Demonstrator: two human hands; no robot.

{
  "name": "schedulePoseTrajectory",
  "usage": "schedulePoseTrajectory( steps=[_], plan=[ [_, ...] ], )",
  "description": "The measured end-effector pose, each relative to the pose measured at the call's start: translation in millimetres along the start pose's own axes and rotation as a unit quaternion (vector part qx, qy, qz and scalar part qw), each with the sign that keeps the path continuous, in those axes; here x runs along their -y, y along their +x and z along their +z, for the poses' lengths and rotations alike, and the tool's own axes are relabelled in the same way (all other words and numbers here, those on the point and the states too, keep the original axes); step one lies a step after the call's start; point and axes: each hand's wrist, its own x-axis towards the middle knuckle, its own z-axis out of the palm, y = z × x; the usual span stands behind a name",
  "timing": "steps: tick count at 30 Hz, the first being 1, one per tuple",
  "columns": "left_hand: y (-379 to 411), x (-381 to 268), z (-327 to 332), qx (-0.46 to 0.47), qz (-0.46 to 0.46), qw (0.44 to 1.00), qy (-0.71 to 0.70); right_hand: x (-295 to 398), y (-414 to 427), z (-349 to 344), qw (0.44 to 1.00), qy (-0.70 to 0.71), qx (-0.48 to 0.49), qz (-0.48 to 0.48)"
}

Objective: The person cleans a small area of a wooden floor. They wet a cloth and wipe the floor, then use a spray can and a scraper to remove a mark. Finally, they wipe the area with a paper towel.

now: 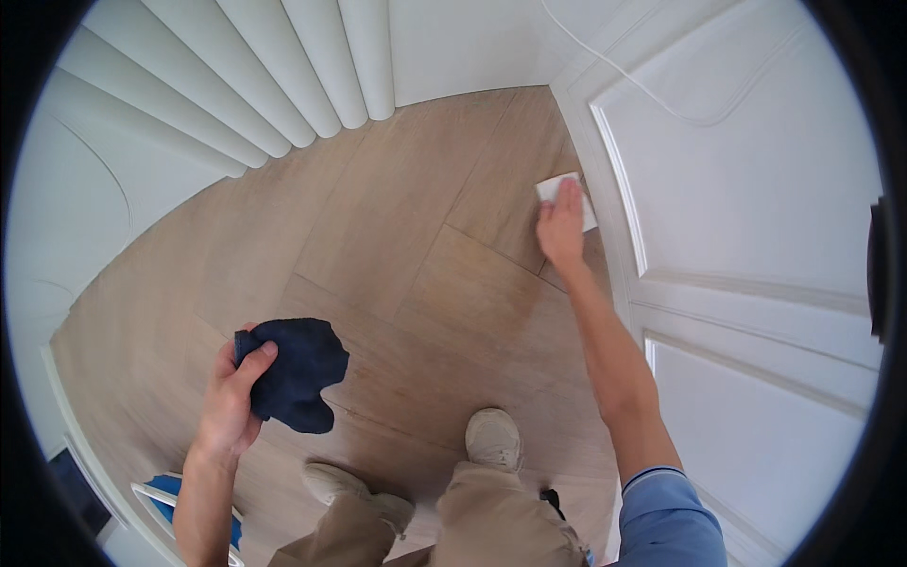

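A crumpled dark navy cloth (301,368) hangs from my left hand (230,397), pinched under the thumb above the floor. Out at the right, my right hand (562,223) lies over a flat white pad or folded cloth (549,188). The pad rests on the wood-look floor (368,248), close to the foot of a white panelled door or cabinet front (730,198). The fingers cover much of the pad, and its far and right edges show past them.
White ribbed wall panelling (312,71) curves along the far left. A thin white cable (616,67) hangs across the panelled front. Beige shoes (494,436) stand on the floor below me. A white-framed blue object (166,489) lies at lower left, partly behind my left forearm.
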Motion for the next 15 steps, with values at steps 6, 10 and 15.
schedulePoseTrajectory(
  steps=[6, 10, 15],
  plan=[
    [4.6, -17.8, 13.6, -0.027, -0.008, 0.998, -0.059, 31.0, -36.6, -33.7, 0.991, 0.023, 0.112, -0.063],
    [5.9, -11.7, 8.7, -0.015, 0.003, 0.997, -0.082, 8.3, -22.2, -20.4, 0.997, -0.01, 0.079, -0.005],
    [-1.2, -25.9, 15.0, -0.087, 0.035, 0.989, -0.115, 5.8, -0.8, -21.7, 0.993, -0.028, 0.115, 0.004]
  ],
)
